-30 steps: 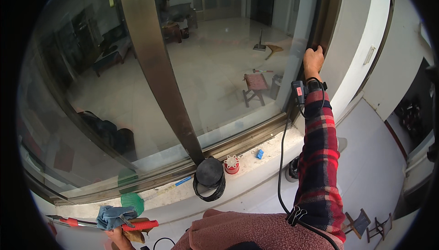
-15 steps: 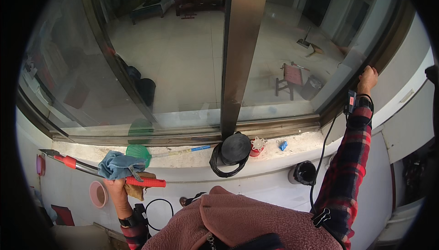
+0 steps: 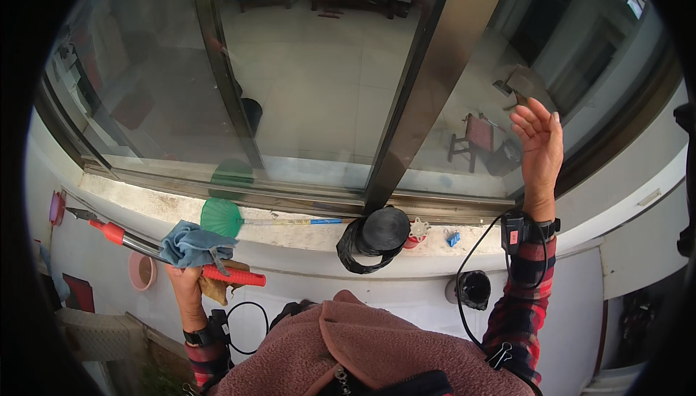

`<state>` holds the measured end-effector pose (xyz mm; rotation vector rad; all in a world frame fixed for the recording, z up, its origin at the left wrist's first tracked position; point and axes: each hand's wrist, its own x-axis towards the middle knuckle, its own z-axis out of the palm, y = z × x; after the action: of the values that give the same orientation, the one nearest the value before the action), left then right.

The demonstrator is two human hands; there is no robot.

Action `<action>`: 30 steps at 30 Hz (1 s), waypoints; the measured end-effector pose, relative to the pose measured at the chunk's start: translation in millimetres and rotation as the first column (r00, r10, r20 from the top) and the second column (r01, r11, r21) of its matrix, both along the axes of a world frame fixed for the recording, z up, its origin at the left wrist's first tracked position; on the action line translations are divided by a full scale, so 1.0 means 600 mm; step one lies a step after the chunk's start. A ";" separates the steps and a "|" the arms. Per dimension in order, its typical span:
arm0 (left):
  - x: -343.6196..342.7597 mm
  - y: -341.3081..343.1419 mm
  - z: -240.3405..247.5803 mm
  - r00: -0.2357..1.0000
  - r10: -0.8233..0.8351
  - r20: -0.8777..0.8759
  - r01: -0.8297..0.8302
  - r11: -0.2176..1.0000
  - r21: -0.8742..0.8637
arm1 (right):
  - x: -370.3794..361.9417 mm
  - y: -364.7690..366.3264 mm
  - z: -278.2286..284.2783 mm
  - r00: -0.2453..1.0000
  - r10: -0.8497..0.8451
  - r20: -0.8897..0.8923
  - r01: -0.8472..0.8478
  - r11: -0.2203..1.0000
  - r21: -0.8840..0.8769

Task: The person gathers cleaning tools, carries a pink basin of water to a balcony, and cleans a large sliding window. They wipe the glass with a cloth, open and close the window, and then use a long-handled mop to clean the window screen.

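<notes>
Cloth [image 3: 190, 244], blue and crumpled, and a red-gripped pole [image 3: 243, 276] fill my left hand [image 3: 183, 276]; my right hand [image 3: 541, 151], loosely spread, is raised before the window glass [image 3: 442, 153].

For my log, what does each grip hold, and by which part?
Left grip: red-handled tool, near its middle; blue cloth hides exactly where. Right grip: nothing.

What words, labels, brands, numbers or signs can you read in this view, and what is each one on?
No legible text anywhere in view.
Orange label on the black device at the wrist of the right hand: too small to read.
Pale stick of the green fan-shaped tool on the windowsill: possible markings, too small and blurred.
Red-handled tool in the left hand: no lettering visible.
</notes>
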<state>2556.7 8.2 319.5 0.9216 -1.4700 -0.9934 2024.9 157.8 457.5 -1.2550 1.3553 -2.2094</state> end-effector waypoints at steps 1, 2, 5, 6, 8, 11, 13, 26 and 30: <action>0.003 -0.002 0.000 1.000 0.017 0.014 -0.017 1.000 0.002 | 0.032 -0.020 -0.009 0.987 0.157 0.026 -0.158 0.985 0.068; 0.010 -0.004 0.001 0.999 0.024 0.030 -0.023 1.000 -0.018 | 0.058 -0.043 -0.015 0.960 0.268 0.085 -0.275 0.958 0.082; 0.032 -0.020 -0.008 0.999 0.022 -0.044 -0.022 1.000 -0.007 | 0.093 -0.097 -0.022 0.836 0.505 0.213 -0.525 0.850 0.045; 0.042 -0.024 -0.014 0.998 0.043 -0.051 -0.043 0.999 0.000 | 0.096 -0.107 -0.020 0.877 0.430 0.215 -0.458 0.883 0.099; 0.060 -0.030 -0.030 0.994 0.088 -0.062 -0.088 0.996 -0.001 | 0.100 -0.109 -0.016 0.841 0.468 0.270 -0.503 0.861 0.076; 0.079 -0.033 -0.051 0.982 0.087 -0.165 -0.073 0.993 0.087 | 0.100 -0.104 -0.012 0.849 0.446 0.284 -0.488 0.868 0.094; 0.084 -0.033 -0.054 0.985 0.056 -0.164 -0.040 0.994 0.099 | 0.099 -0.102 -0.014 0.839 0.471 0.273 -0.506 0.859 0.074; -0.022 0.077 -0.036 0.975 0.195 -0.104 -0.199 0.980 -0.024 | 0.062 -0.037 0.045 0.991 0.117 -0.068 -0.102 0.976 0.193; -0.037 0.112 -0.059 0.953 0.188 -0.236 -0.181 0.982 0.051 | -0.029 0.071 0.030 0.832 -0.480 -0.277 0.485 0.873 -0.057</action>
<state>2534.7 75.4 284.3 0.9075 -1.1479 -0.9531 2007.3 200.3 475.5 -1.3847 1.9908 -2.3864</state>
